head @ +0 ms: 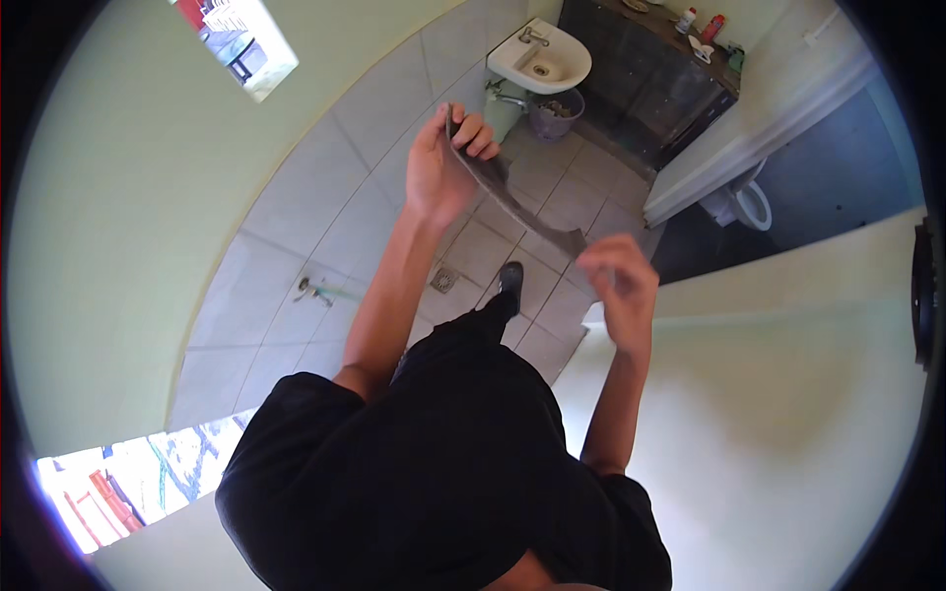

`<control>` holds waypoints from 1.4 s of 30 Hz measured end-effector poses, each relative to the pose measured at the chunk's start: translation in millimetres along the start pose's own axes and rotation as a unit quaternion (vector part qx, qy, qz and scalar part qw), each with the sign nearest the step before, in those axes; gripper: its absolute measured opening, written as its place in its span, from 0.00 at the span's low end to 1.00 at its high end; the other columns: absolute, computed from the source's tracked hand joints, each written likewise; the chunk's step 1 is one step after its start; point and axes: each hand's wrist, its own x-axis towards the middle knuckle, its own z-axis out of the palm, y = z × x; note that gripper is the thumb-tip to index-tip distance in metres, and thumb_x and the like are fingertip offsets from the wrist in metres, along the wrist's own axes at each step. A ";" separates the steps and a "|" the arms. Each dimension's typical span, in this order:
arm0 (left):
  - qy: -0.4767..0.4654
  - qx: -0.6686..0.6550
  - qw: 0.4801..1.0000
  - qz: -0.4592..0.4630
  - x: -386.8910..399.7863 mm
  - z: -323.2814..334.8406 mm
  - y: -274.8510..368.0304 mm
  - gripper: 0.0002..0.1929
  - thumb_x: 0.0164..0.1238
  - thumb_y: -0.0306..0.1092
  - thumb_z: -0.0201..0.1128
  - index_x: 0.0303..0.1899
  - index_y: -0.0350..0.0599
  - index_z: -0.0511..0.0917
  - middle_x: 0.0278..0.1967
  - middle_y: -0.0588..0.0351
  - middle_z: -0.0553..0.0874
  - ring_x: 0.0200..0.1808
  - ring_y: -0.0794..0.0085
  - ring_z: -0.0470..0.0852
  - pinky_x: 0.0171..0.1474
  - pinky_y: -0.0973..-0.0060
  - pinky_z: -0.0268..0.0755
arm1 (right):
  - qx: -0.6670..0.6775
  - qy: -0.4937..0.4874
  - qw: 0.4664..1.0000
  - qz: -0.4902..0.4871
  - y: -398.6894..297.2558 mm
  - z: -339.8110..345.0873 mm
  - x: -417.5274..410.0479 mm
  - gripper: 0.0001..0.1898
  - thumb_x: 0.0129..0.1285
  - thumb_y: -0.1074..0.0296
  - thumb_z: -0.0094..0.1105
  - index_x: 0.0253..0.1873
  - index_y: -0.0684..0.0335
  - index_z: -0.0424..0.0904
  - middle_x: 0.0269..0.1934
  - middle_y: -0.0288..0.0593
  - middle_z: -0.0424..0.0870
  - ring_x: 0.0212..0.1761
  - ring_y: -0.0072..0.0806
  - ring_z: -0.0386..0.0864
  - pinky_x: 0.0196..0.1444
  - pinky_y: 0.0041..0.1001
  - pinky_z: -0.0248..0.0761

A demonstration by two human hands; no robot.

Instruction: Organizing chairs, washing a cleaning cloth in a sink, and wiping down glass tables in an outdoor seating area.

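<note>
A thin, dark grey piece of cloth or mat point(517, 209) stretches between my two hands over the tiled floor, seen nearly edge-on. My left hand point(447, 166) grips its upper end, with the fingers curled over the edge. At the lower right end, my right hand point(622, 284) pinches a corner between thumb and fingers; this hand is somewhat blurred. The piece sags a little in the middle. What it is exactly, I cannot tell.
Ahead is a white washbasin point(569, 63) with a purple waste basket point(556, 117) below. A dark cabinet point(628, 81) holds bottles. A toilet point(754, 207) stands through the doorway at right. A wall tap point(316, 292) juts out at left, near a floor drain point(443, 280).
</note>
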 end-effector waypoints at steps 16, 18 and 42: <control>-0.160 -0.306 0.934 -0.088 365.2 -27.5 -169.2 0.07 0.69 0.36 0.47 0.32 0.53 0.60 0.29 0.65 0.63 0.34 0.73 0.63 0.44 0.70 0.59 | 0.047 -0.121 0.985 0.112 148.9 -114.8 204.6 0.11 0.59 0.83 0.67 0.45 0.63 0.89 0.42 0.43 0.84 0.47 0.32 0.82 0.49 0.28 0.72; -0.143 -0.243 0.957 -0.067 385.1 -42.2 -168.7 0.07 0.71 0.36 0.47 0.33 0.52 0.61 0.28 0.64 0.64 0.33 0.72 0.64 0.41 0.71 0.60 | 0.099 -0.096 0.987 0.084 188.5 -139.0 230.1 0.09 0.62 0.81 0.65 0.46 0.64 0.88 0.42 0.43 0.84 0.46 0.31 0.81 0.49 0.28 0.72; 0.542 0.527 0.626 0.192 505.1 -217.6 -249.6 0.07 0.75 0.33 0.67 0.46 0.40 0.84 0.40 0.61 0.88 0.44 0.79 0.84 0.49 0.77 0.75 | 0.308 -0.121 0.813 0.479 556.3 -225.0 503.1 0.06 0.77 0.59 0.59 0.44 0.51 0.77 0.41 0.26 0.81 0.44 0.15 0.78 0.47 0.23 0.71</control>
